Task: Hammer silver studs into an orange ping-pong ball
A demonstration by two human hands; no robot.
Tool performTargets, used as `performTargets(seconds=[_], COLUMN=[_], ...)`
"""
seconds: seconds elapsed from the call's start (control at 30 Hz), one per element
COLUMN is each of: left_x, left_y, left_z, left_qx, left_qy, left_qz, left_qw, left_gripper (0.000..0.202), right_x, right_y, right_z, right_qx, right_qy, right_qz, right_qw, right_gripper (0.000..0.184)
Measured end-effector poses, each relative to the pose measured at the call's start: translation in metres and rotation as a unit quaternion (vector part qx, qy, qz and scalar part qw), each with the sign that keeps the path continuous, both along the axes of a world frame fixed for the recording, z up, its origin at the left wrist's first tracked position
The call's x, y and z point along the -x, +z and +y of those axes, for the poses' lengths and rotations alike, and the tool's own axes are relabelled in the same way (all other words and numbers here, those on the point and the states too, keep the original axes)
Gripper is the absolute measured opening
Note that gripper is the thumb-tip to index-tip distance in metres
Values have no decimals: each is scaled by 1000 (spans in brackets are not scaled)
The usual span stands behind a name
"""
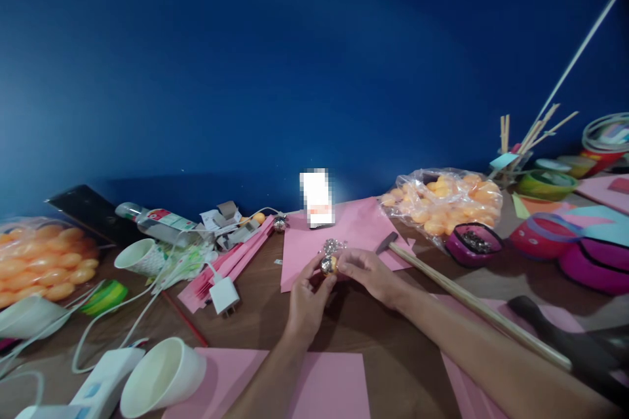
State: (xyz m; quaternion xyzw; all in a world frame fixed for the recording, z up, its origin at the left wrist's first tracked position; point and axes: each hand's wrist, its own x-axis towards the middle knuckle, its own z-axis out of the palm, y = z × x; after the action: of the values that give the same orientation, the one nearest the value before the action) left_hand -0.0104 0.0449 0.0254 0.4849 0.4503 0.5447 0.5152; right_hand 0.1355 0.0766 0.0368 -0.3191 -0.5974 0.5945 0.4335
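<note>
My left hand (309, 298) is closed around a small orange ball (328, 266), much of whose visible surface is covered in shiny silver pieces. The fingers of my right hand (369, 275) are bent together against the ball's right side; whatever they pinch is too small to make out. Just behind the ball, a loose pile of small silver pieces (333, 247) lies on a pink paper sheet (361, 222). Farther left stands another silver-covered ball (280, 223).
A hammer (457, 285) lies under my right forearm. Bags of orange balls (442, 200) flank the table. A magenta bowl (474, 245) holds small metal pieces. At left are a paper cup (164, 376), a white charger (223, 294), cables and a power strip (105, 376).
</note>
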Motion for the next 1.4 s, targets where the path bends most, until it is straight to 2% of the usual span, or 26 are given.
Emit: performTargets(seconds=[0.13,0.3,0.43,0.8,0.97,1.17,1.4], left_x=[0,0,1,2,4,3,1], left_y=[1,-3,-4,2,-3,-11,-7], left_z=[1,2,1,1,2,3,2], left_qx=[3,-12,-8,9,19,23,41], left_qy=[2,34,22,29,62,66,22], left_qz=[-4,7,1,-3,15,-78,-151], left_qw=[1000,999,1000,1000,998,995,988], left_gripper=[47,42,37,43,47,51,50], right_x=[0,0,1,-1,0,1,1], right_y=[2,1,-3,-3,-1,-1,-5], right_z=[-1,-1,0,0,-1,-1,0], right_qx=[18,25,41,27,31,50,41], right_qy=[1,0,2,-7,-12,-26,-10], right_qz=[3,21,36,28,31,27,43], right_qw=[1000,999,998,999,999,998,998], right_gripper=[24,22,24,23,25,26,23])
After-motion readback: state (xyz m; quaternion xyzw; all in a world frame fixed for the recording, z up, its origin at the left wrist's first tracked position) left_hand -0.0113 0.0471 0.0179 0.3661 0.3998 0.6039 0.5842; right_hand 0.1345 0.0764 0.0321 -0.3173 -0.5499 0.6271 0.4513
